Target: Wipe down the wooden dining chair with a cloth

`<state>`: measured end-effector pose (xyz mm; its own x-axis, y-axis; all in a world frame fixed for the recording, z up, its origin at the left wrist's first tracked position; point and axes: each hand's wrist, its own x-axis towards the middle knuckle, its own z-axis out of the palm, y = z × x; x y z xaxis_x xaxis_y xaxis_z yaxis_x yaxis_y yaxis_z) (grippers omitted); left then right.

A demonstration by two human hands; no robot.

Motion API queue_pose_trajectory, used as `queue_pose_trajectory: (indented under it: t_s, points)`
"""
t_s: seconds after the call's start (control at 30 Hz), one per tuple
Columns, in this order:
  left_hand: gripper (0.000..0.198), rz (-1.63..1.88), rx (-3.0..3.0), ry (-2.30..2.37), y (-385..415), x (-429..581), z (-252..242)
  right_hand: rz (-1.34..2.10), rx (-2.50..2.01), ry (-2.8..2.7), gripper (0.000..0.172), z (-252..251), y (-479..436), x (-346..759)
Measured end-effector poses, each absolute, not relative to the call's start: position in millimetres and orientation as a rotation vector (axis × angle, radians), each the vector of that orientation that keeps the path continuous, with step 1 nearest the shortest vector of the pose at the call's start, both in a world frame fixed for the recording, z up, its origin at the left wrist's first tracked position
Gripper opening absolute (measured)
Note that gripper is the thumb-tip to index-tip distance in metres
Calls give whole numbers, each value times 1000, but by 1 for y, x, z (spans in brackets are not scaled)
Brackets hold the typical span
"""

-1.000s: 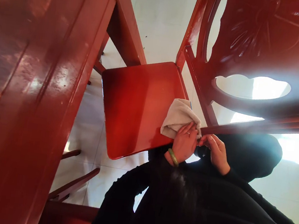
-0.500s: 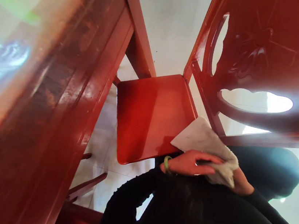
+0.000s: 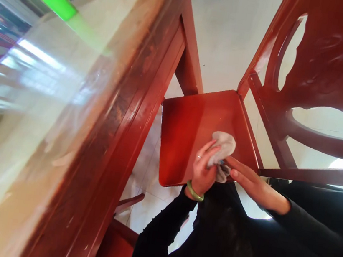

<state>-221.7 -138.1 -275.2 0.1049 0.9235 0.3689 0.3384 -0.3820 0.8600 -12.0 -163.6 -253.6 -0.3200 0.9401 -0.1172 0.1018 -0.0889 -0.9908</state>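
Note:
A grey-white cloth (image 3: 223, 148) lies bunched on the seat of a red wooden chair (image 3: 197, 127). My left hand (image 3: 202, 170), with a green bangle at the wrist and a ring on one finger, has its fingers curled round the cloth's near side. My right hand (image 3: 251, 182) reaches in from the right with its fingers stretched out flat, the fingertips touching the cloth's lower edge. Both arms are in black sleeves.
A red wooden table (image 3: 101, 136) with a glossy pale top runs along the left, its leg (image 3: 189, 63) standing just behind the seat. The carved chair back (image 3: 326, 60) rises at the right. Pale tiled floor (image 3: 231, 35) shows between them. Chair rungs (image 3: 128, 201) lie below.
The view has swung up and left, bringing the tabletop into sight. The cloth, spread out between both hands half a second ago, is now bunched on the seat under my left hand.

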Motion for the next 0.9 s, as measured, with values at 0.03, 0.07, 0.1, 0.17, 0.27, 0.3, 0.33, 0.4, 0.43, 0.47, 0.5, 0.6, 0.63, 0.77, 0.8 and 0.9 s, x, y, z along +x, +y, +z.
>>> queue_pose_trajectory:
  t_s: [0.03, 0.07, 0.1, 0.17, 0.27, 0.3, 0.33, 0.4, 0.43, 0.47, 0.5, 0.6, 0.63, 0.77, 0.8, 0.9]
  points:
    - [43, 1353, 1717, 1318, -132, -227, -279, 1480, -1180, -1499, 67, -252, -165, -10]
    - [44, 1400, 1683, 1397, -125, -231, -282, 1462, -1201, -1516, 67, -251, -168, -6]
    - [46, 1385, 1728, 1441, -117, -232, -286, 1443, -1238, -1513, 67, -251, -173, -1]
    - [53, 1104, 2052, 1319, -103, -224, -293, 1418, -1327, -1457, 66, -255, -185, 11]
    - [58, 476, 2476, 883, -77, -189, -305, 1421, -1436, -1326, 69, -266, -201, 26]
    - [58, 373, 2528, 836, -63, -176, -307, 1424, -1460, -1293, 69, -269, -205, 30]
    - [57, 313, 2560, 816, -45, -163, -309, 1423, -1479, -1275, 68, -271, -207, 33]
    - [56, 275, 2585, 867, 0, -143, -309, 1409, -1502, -1280, 65, -272, -210, 36]
    - [58, 267, 2579, 926, 25, -139, -307, 1403, -1511, -1293, 64, -271, -210, 37]
    - [58, 261, 2552, 1023, 50, -138, -304, 1395, -1520, -1302, 63, -269, -211, 37]
    - [57, 274, 2490, 1167, 73, -143, -301, 1393, -1524, -1306, 63, -268, -211, 36]
    - [56, 304, 2289, 1584, 118, -182, -295, 1405, -1536, -1308, 62, -266, -214, 35]
    - [57, 307, 2238, 1691, 123, -202, -294, 1404, -1549, -1310, 63, -267, -215, 35]
    - [60, 247, 2048, 2083, 106, -286, -290, 1372, -1607, -1299, 69, -277, -222, 39]
    - [60, 211, 2023, 2164, 96, -302, -288, 1356, -1612, -1290, 70, -280, -224, 41]
    - [60, 108, 1957, 2321, 64, -329, -285, 1301, -1607, -1298, 64, -282, -226, 46]
